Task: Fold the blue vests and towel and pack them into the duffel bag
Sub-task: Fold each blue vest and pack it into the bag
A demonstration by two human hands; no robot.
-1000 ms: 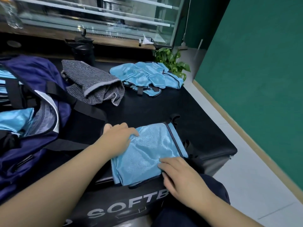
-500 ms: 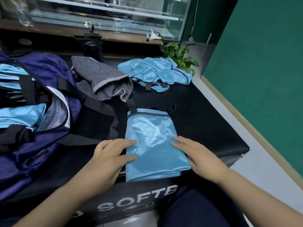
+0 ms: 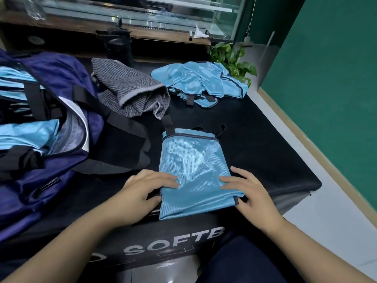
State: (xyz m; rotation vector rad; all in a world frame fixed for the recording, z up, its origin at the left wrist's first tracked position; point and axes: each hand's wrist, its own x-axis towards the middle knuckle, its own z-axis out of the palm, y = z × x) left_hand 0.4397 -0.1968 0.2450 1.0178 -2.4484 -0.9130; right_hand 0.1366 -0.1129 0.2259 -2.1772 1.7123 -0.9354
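Both hands lie flat, fingers straight: left hand (image 3: 149, 186) and right hand (image 3: 247, 188) pressing the folded vest (image 3: 195, 170) at the worktop's (image 3: 265, 152) near edge. Thin, slick mesh, probably light and floppy, so I'd pinch both side edges. Front panel reads "SOFTB" (image 3: 173, 243). Duffel bag (image 3: 61, 127) sits left.
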